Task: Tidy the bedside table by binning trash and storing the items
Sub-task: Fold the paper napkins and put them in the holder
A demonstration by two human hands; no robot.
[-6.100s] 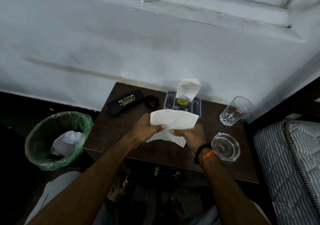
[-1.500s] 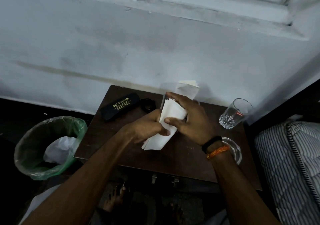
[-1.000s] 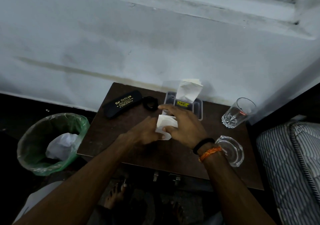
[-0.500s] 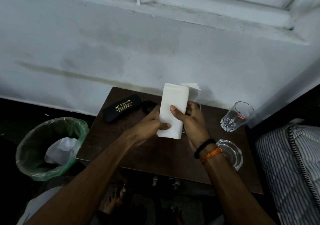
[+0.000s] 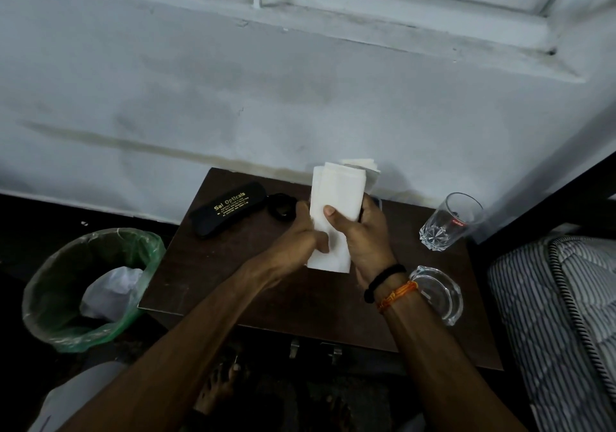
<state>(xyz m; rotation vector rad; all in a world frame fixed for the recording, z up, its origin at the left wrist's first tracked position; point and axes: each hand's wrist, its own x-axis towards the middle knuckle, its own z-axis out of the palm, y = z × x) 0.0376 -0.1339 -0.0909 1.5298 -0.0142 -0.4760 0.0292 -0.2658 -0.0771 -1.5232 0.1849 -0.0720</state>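
Head view: both hands hold a folded white tissue upright over the table. Left hand pinches its lower left edge; right hand wraps the right side, thumb pressed across the front. Probably squaring the fold so it stays neat and can be stored, not binned, tho that's a guess. More tissue pokes up just behind it; whatever holds that stack is mostly hidden by the hands.

Rest of the tabletop: black specs case at back left, lying at an angle, w/ a small black round thing just beside it, too dark to ID. Glass upright at back right. Clear ashtray near the front right, partly behind the right wrist. All apart from each other, none put away yet.

Surface is dark wood laminate, set against a scuffed whitish wall. Bin w/ green liner on the floor left of the table, white trash already in it. Striped mattress at right. Light is dim.
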